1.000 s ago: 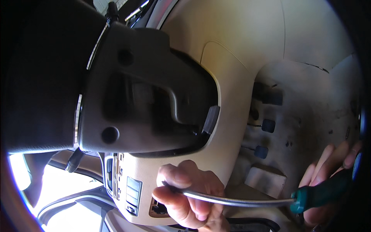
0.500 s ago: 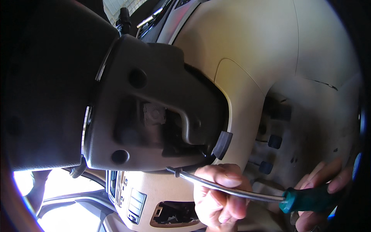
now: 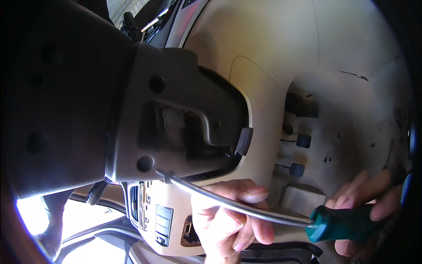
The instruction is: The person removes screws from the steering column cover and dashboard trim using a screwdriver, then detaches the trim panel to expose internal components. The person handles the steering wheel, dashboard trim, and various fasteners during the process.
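Note:
A long screwdriver [image 3: 259, 213] with a green handle [image 3: 343, 223] and a bright metal shaft lies across the lower part of the view. My right hand [image 3: 362, 198] is wrapped around the handle. Closer to the tip, my left hand [image 3: 233, 220] has its fingers curled at the shaft and steadies it. A dark threaded screw [image 3: 164, 175] with a collar sits at the screwdriver's tip. It points toward a round recess [image 3: 145, 164] in the dark steering column cover [image 3: 180, 94]; whether it touches the cover I cannot tell. Another round recess [image 3: 157, 83] is higher on the cover.
The steering wheel's dark hub [image 3: 61, 110] fills the left side. Beige dash trim [image 3: 263, 123] surrounds the column. Pedals [image 3: 303, 141] and the carpeted footwell [image 3: 351, 114] are at right. A lever stalk [image 3: 96, 192], an air vent [image 3: 134, 200] and a switch panel [image 3: 163, 225] are below.
The screw on the screwdriver's tip has moved left and up, close to the lower recess. Both hands have shifted left with the tool. The view has shifted somewhat too.

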Tool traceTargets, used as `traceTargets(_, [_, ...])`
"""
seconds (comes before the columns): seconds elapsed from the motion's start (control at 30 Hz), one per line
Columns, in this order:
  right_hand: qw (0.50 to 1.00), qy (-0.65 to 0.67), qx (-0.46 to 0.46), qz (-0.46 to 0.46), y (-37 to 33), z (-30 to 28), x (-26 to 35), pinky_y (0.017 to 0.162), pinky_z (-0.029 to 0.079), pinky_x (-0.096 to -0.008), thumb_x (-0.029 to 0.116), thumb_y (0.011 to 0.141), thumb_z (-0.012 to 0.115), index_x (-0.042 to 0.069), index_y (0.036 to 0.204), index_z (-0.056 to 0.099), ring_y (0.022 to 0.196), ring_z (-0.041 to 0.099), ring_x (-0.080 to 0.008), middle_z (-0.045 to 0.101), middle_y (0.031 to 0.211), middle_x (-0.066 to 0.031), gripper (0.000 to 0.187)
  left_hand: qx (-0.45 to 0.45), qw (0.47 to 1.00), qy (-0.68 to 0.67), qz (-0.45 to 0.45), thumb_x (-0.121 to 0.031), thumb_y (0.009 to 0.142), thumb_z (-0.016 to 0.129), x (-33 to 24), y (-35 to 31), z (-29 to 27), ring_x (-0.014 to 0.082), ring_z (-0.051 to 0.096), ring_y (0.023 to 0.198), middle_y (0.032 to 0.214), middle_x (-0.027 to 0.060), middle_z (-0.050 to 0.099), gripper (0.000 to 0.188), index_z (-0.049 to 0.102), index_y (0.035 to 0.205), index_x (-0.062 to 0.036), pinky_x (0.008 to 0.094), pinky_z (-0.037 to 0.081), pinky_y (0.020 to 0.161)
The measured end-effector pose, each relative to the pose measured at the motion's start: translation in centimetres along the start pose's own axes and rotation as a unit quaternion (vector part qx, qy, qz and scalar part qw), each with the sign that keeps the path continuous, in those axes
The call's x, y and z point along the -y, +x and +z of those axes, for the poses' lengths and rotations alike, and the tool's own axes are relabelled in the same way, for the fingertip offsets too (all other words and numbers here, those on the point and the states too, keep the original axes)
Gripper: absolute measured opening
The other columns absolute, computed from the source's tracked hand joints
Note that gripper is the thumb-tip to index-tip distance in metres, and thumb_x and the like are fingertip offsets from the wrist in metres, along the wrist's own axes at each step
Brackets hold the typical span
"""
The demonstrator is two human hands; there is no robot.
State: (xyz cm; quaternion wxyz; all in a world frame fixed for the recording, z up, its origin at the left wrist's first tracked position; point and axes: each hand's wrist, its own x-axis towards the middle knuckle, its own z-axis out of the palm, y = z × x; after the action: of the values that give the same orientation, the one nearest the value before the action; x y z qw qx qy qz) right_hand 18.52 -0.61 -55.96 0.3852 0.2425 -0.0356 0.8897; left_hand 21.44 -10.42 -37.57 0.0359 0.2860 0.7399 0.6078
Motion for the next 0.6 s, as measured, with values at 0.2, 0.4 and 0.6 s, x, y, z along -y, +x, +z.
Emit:
traceTargets(0.2, [0.999,-0.02,0.034,0.015,-0.1,-0.7,0.9,0.073,0.064,-0.0304,0.014,0.084,0.091,0.014,0.12,0.053,0.091,0.067,-0.0232,0.06,0.109,-0.0156,0.052,0.063,0.995,0.013,-0.072,-0.024,0.109,0.059,-2.7,1.4,0.0,0.0185,0.068,0.059,0.089,0.0169,0.071,0.035,0.063,0.14,-0.008,0.028,0.053,0.054])
traceTargets(0.4, [0.988,0.039,0.15,0.024,1.1,-2.5,0.4,0.08,0.065,-0.0346,0.01,0.08,0.093,0.013,0.128,0.056,0.101,0.069,-0.028,0.057,0.119,-0.0187,0.06,0.133,0.981,0.025,-0.142,-0.036,0.11,0.057,-3.9,2.0,-0.8,0.0148,0.059,0.053,0.082,0.0107,0.069,0.042,0.061,0.144,-0.0128,0.0301,0.051,0.06])
traceTargets(0.6, [0.987,0.039,0.153,0.026,1.8,-1.9,0.0,0.082,0.064,-0.0329,0.011,0.081,0.092,0.013,0.125,0.057,0.101,0.069,-0.0266,0.057,0.117,-0.0178,0.056,0.117,0.986,-0.039,-0.115,-0.031,0.109,0.059,-2.8,2.1,-0.8,0.0172,0.064,0.06,0.09,0.014,0.07,0.04,0.061,0.142,-0.0098,0.0328,0.054,0.064])
